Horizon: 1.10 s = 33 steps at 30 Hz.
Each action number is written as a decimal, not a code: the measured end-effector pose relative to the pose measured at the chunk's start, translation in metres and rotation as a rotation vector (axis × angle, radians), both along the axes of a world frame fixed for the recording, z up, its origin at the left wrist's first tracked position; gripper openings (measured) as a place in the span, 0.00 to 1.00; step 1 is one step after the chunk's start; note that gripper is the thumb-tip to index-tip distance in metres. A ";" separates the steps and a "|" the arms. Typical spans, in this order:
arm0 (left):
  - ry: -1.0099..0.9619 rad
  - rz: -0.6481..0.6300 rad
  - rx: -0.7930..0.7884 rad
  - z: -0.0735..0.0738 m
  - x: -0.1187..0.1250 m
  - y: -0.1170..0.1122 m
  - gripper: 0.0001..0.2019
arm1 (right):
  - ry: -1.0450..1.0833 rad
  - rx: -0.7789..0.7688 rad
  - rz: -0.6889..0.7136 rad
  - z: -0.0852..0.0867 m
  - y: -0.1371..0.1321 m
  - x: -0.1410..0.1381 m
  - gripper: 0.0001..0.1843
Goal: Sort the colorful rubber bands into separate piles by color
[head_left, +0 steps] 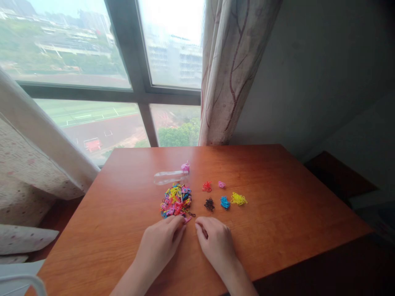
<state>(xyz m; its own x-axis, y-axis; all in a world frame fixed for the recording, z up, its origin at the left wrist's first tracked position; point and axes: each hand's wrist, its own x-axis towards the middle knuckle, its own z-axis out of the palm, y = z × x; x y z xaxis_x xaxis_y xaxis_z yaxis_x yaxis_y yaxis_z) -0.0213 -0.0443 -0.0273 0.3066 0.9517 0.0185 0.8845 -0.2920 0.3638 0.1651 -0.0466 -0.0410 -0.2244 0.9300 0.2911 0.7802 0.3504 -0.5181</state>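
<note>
A mixed heap of small coloured rubber bands (175, 199) lies on the wooden table in front of my hands. At the heap's near edge, my left hand (163, 236) is closed, thumb against fingers, with a pink rubber band (187, 220) showing at the fingertips. My right hand (214, 236) rests just to the right, its fingers curled into a pinch; whatever is between them is too small to make out. Right of the heap are separate little piles: red bands (207, 186), pink bands (221, 184), black bands (209, 204), blue bands (225, 202) and yellow bands (239, 199).
Behind the heap lies a clear plastic container (169, 177) with a pink piece (185, 167) at its right end. The table (277, 205) reaches to a window with curtains (228, 74). A white curved rail (23, 279) shows at bottom left.
</note>
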 end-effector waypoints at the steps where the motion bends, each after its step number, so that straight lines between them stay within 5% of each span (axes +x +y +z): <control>1: 0.008 -0.002 -0.002 0.001 0.002 0.001 0.10 | 0.001 0.003 0.004 0.000 0.000 0.000 0.10; 12: -0.023 0.011 0.056 0.002 0.006 0.005 0.11 | 0.000 0.016 0.009 -0.001 0.000 0.000 0.10; 17: -0.115 -0.004 0.098 0.020 0.012 0.023 0.11 | 0.006 -0.006 0.006 -0.002 0.000 0.000 0.09; 24: 0.020 -0.146 0.042 0.049 0.069 0.081 0.09 | 0.006 -0.042 -0.022 -0.004 0.000 0.001 0.09; 33: 0.143 -0.264 -0.004 0.033 0.122 0.128 0.12 | 0.085 -0.001 -0.003 -0.008 0.001 0.001 0.09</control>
